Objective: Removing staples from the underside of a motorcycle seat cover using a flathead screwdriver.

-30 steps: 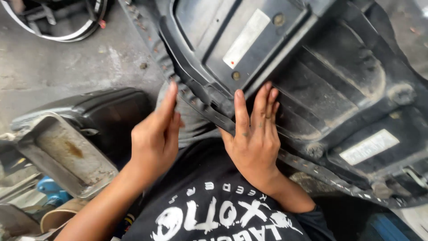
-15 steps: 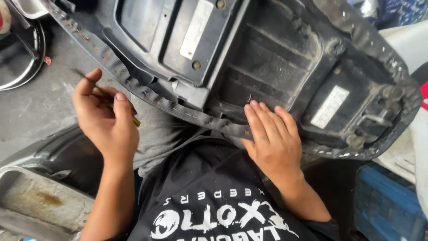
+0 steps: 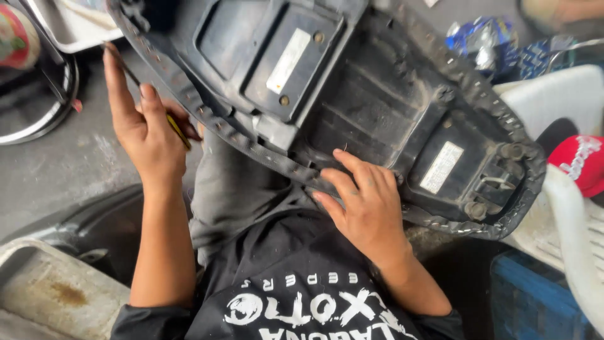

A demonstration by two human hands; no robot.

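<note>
A big black motorcycle seat [image 3: 352, 94] lay upside down across the person's lap, with its hard plastic underside facing up. It stretched from the top left of the view down to the right. 2 pale stickers sat on that underside, 1 near the top middle and 1 lower on the right. The edge of the seat cover was folded over the rim and had a row of small staples along it.

The right hand [image 3: 368, 204] lay flat on the near edge of the seat. Its fingers [image 3: 346, 182] were spread a little and pressed down on the rim and the folded cover. It pinched nothing.

The left hand [image 3: 148, 129] was beside the left end of the seat, just off its rim. It held a thin tool with a yellow handle [image 3: 177, 130]. The thumb and the bent fingers pinched the handle, while the first finger pointed straight up. The dark metal tip of the tool reached up toward the top left, close to the seat's edge.

A grey concrete floor [image 3: 56, 176] showed on the left. A red cap [image 3: 582, 164] lay at the right on something white. A blue box [image 3: 535, 302] sat in the bottom right corner. A rusty grey tray [image 3: 50, 296] sat in the bottom left corner.
</note>
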